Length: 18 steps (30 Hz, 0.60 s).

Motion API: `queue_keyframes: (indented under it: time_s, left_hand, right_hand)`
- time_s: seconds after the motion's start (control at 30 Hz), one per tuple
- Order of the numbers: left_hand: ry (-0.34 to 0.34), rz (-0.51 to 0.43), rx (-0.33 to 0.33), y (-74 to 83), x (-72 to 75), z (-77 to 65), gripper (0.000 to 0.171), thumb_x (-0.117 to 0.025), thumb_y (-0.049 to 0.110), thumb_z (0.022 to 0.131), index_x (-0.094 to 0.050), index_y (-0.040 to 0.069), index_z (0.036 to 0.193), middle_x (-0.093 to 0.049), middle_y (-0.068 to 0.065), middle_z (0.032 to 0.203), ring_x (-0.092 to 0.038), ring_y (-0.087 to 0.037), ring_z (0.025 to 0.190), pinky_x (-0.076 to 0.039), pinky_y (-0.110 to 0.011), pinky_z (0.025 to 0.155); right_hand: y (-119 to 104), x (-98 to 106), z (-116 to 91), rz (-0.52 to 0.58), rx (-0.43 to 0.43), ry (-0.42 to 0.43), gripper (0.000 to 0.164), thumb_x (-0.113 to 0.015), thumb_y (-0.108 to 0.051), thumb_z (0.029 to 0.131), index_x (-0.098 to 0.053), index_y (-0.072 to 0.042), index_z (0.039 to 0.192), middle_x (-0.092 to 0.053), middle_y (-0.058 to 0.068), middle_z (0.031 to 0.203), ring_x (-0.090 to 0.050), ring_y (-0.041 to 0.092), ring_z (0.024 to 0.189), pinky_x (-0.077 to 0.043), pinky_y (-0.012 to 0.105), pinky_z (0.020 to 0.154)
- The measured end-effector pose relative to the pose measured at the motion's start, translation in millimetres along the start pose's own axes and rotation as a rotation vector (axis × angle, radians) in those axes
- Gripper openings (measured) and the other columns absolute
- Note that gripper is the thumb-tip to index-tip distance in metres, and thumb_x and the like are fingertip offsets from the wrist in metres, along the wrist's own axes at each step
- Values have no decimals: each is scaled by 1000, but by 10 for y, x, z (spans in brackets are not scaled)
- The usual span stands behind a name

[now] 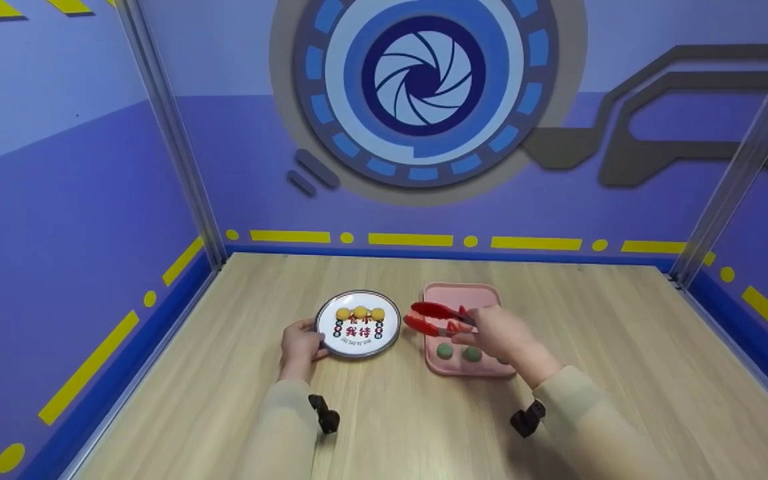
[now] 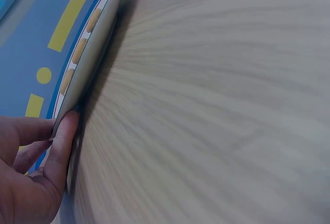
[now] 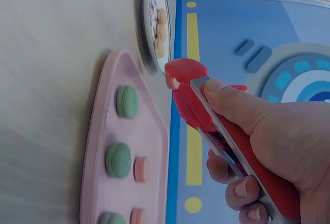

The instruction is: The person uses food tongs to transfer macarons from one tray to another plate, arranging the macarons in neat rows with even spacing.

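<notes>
Pinched the left rim of a round white plate [image 1: 326, 325] in the left hand [image 1: 299, 348], with digits pressed against its upper face and its underside. Could not tell contact from clearance between the plate's base and the wood-grain tabletop [image 1: 384, 413]. Saw three yellow macarons [image 1: 361, 312] lying in a row on the plate's far half, beside printed red and black Chinese characters.

Gripped a pair of red-and-metal tongs [image 1: 435, 311] in the right hand [image 1: 501, 333], with thumb and fingers curled round the handles. Caught one pink macaron [image 3: 172, 83] between the red tips, in the air near the gap separating the plate from a rectangular pink tray [image 1: 447, 295]. Found the tray on the tabletop to the right of the plate, partly hidden by the right hand. Saw three green macarons [image 1: 471, 354] in a row along its near side, and at least two other pink macarons [image 3: 141, 169] farther in.

Noticed a black wrist device [image 1: 328, 421] at each beige sleeve [image 1: 287, 407], and, beyond the tabletop, a blue-and-purple wall [image 1: 237, 147] bearing a large aperture emblem [image 1: 424, 80].
</notes>
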<state>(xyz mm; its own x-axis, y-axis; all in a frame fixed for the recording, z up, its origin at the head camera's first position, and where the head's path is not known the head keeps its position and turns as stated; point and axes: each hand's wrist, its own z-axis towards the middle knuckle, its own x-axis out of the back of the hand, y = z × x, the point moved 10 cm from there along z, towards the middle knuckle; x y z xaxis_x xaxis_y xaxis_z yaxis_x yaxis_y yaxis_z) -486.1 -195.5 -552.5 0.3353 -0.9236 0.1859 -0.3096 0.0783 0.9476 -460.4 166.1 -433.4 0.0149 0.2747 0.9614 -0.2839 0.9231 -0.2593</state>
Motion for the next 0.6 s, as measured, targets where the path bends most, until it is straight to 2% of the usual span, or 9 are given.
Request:
queue_keyframes:
  time_s: [0.1,0.3,0.5,0.6]
  left_hand:
    - [-6,-8,-13,13,0,-10,49,-57,-8,92,-57,-3,141,-57,-28,144,-68,-20,90,-63,-23,63]
    - [-9,-8,-14,9,5,-2,50,-56,-9,91,-56,-4,140,-57,-29,143,-67,-17,83,-62,-22,61]
    - [-1,23,4,6,7,-2,51,-56,-9,91,-55,-5,142,-58,-29,142,-68,-17,85,-62,-23,61]
    - [1,19,7,10,2,-4,51,-56,-9,92,-54,-5,142,-58,-29,142,-68,-18,87,-62,-23,62]
  right_hand:
    - [-96,-19,35,-8,4,11,40,-83,-43,84,-73,-7,101,-68,2,77,-57,16,63,-62,32,63]
    - [-315,-87,120,-5,21,-8,40,-83,-43,83,-75,-9,103,-71,3,78,-57,15,61,-53,26,55]
    - [-464,-200,172,23,-32,-85,44,-81,-47,84,-74,-12,110,-75,2,88,-60,15,57,-51,24,46]
    - [-571,-240,220,5,-11,-96,45,-81,-48,84,-73,-12,110,-73,1,82,-59,15,57,-46,22,46]
